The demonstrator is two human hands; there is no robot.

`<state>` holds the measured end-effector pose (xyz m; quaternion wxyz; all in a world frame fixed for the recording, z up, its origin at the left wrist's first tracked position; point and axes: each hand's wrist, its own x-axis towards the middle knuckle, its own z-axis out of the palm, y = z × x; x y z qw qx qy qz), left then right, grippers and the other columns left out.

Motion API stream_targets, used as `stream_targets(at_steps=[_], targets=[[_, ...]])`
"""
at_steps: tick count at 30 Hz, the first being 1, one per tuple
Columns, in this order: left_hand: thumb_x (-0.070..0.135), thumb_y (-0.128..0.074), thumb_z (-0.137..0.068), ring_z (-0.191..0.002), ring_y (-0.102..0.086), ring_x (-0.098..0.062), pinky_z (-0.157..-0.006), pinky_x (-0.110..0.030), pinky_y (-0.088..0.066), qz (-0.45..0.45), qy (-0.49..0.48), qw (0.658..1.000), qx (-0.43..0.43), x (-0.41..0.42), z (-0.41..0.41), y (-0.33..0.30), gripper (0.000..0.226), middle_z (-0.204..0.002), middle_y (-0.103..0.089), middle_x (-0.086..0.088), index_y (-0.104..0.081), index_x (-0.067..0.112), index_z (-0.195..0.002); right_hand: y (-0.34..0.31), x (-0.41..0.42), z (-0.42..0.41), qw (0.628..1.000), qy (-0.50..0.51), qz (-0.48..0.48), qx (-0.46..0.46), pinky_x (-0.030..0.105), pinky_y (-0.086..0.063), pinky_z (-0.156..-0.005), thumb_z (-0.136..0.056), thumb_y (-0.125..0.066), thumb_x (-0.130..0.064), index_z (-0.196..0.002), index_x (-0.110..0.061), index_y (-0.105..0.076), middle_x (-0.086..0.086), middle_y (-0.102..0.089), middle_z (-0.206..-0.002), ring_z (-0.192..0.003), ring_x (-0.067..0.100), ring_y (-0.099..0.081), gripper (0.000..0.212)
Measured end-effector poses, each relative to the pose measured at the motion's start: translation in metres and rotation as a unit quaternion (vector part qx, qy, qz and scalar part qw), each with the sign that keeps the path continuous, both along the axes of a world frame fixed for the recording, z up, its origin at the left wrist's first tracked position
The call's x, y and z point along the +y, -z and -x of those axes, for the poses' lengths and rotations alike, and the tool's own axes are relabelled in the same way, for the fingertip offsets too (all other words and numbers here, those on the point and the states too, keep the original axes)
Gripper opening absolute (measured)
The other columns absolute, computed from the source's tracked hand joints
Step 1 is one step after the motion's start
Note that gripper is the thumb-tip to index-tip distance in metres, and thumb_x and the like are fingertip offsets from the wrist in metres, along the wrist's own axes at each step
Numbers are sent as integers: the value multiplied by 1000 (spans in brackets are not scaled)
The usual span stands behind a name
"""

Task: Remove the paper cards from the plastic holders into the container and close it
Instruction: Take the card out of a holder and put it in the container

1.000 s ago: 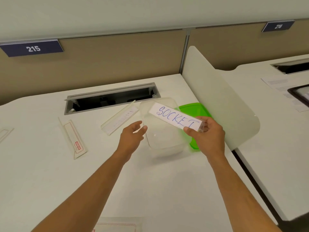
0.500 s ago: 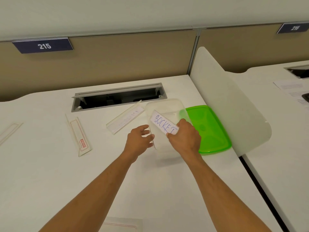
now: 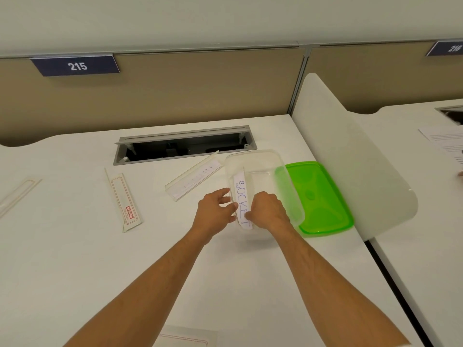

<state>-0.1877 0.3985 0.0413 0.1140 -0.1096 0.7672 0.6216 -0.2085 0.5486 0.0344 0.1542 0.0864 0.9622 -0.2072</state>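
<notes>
A white paper card [image 3: 241, 199] with "SOCKET" written in blue lies lengthwise against the left wall of the clear plastic container [image 3: 285, 176]. My right hand [image 3: 266, 210] is closed on the card's near end. My left hand [image 3: 215, 210] rests against the container's left outer wall, fingers spread, holding nothing. The green lid [image 3: 323, 196] lies flat on the desk just right of the container. A clear plastic holder [image 3: 194, 179] with a card inside lies left of the container. Another holder [image 3: 124, 200] with a red-bordered card lies farther left.
A white divider panel [image 3: 350, 159] stands right of the lid. An open cable tray slot [image 3: 185, 145] sits behind the container. More holders lie at the far left [image 3: 17, 196] and the near edge [image 3: 186, 338]. Papers [image 3: 443, 141] rest on the neighbouring desk.
My right hand carried the SOCKET card from above the lid down into the container, turning it lengthwise along the left wall. My left hand moved in to the container's left side.
</notes>
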Motion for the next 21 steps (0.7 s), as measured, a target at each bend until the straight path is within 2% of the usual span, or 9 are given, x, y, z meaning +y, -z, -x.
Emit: stream_targets(at_steps=[7,10,13,17,21], targets=[[15,-70,-89,-91,-71,-16,-72,-29,-62,7,3,1000,4,0,-1,-1,55,-120,-66,-8,-52,15,-141,2,2,-3,1000,-5,18,14,31,-43,-62,-79,-72,-33,-101,-18,-59,5,-64,-104,-86,24,-58,29],[21,-68,-92,-93,-72,-21,-80,-32,-61,42,29,999,7,-3,-2,-5,55,-128,-62,-6,-48,17,-143,2,3,-4,1000,-4,18,10,31,-45,-65,-79,-72,-36,-101,-20,-59,4,-63,-107,-91,25,-60,31],[38,-65,-92,-104,-68,-22,-92,-38,-54,110,46,993,17,-11,-4,-10,56,-129,-59,1,-48,22,-143,-2,4,-5,999,5,23,24,31,-46,-71,-79,-71,-44,-108,-21,-60,3,-62,-111,-98,25,-60,38],[40,-63,-92,-105,-67,-19,-95,-38,-53,121,43,991,36,-32,-14,-14,44,-125,-65,1,-60,20,-131,-20,0,-14,989,45,50,129,33,-50,-77,-86,-66,-45,-112,-19,-63,1,-69,-111,-101,23,-63,38],[37,-64,-93,-99,-68,-14,-90,-30,-53,132,30,990,50,-54,-33,-12,36,-119,-68,2,-65,18,-123,-42,-16,-36,955,36,118,269,29,-47,-83,-90,-65,-36,-113,-16,-66,0,-70,-113,-104,20,-64,31]])
